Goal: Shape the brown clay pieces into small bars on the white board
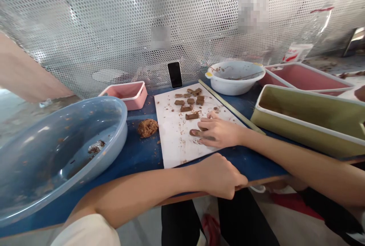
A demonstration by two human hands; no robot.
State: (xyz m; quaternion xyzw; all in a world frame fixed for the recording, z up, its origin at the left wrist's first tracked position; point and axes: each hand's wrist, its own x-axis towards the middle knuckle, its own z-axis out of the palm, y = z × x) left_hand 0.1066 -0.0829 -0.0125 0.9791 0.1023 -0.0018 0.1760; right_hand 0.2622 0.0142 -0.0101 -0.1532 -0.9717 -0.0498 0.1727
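Note:
My right hand (218, 130) rests on the white board (173, 151), its fingers curled over a small brown clay piece (195, 132) that is partly hidden beneath them. Just beyond my fingertips lies a brown clay block (192, 115). Several more short clay pieces (190, 101) are spread over the far half of the board, among crumbs and smears. My left hand (222, 175) is a closed fist at the near table edge, below the board. Its palm side is turned away, so anything inside is hidden. A rough brown clay lump (147, 128) sits left of the board.
A large blue basin (114, 135) stands at left, a pink box (137, 101) behind it. A phone (175, 75) leans against the mesh screen. A strip (230, 107) borders the board. At right are a white basin (236, 86), a green trough (308, 132) and a pink tray (310, 76).

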